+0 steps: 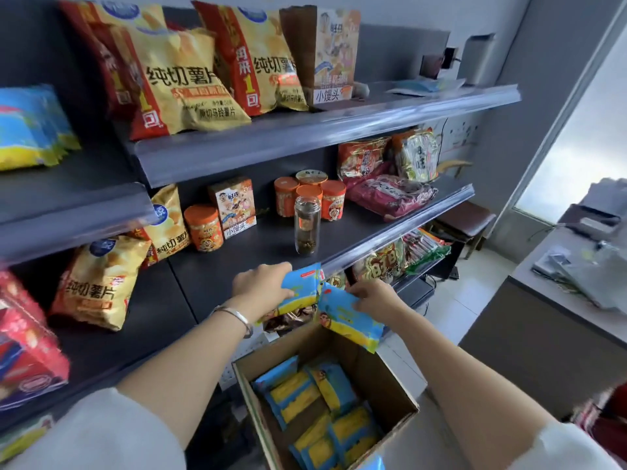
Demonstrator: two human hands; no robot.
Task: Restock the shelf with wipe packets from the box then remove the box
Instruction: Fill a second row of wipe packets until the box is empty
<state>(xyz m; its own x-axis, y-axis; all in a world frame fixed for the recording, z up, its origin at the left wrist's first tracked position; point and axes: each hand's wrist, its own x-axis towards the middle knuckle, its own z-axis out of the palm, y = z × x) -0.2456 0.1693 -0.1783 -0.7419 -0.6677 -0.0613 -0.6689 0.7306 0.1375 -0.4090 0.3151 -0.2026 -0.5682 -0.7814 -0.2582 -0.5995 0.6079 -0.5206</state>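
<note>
I have both bare forearms stretched forward, left hand (263, 284) knuckles-up with fingers curled round the upper wipe packet (300, 288), right hand (373, 296) near it pinching the lower wipe packet (349, 320) by its top edge.

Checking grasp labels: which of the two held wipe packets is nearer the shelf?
The left packet, gripped by the left hand: it is higher, at the front edge of the middle shelf. The right packet, in the right hand, hangs lower, over the box.

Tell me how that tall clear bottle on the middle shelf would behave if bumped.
The clear bottle stands tall and narrow, so a knock up high would probably tip it. Being round, it might then roll. It looks mostly empty, so likely light.
</note>
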